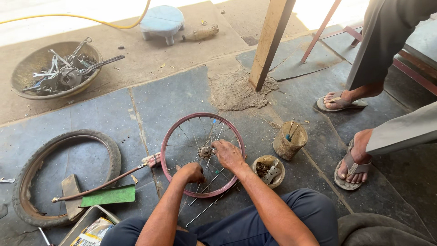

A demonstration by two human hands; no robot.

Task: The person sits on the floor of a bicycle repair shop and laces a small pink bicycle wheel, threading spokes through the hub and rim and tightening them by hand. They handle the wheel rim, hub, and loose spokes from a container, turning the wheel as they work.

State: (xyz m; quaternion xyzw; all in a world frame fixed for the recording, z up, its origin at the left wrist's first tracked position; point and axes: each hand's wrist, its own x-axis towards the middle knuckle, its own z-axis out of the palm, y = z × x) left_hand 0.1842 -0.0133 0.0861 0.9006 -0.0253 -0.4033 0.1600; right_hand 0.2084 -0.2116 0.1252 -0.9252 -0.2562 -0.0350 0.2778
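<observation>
The red wheel (203, 155) lies flat on the floor (173, 98), between the person's knees. Its tire (66, 177) is already off, lying to the left. Some spokes look loose, so there is work left. The right hand (227, 154) pinches at the hub (205, 152). The left hand (191, 173) is closed on a spoke. A big bowl (57, 68) holds tools (wrenches, mostly). A small tin (269, 171) holds little metal bits.

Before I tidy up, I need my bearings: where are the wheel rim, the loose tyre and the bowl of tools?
Wheel rim (169, 132): head view, on its reddish left edge.
Loose tyre (114, 157): head view, on its right sidewall.
Bowl of tools (20, 75): head view, on its bare inner wall.
</observation>
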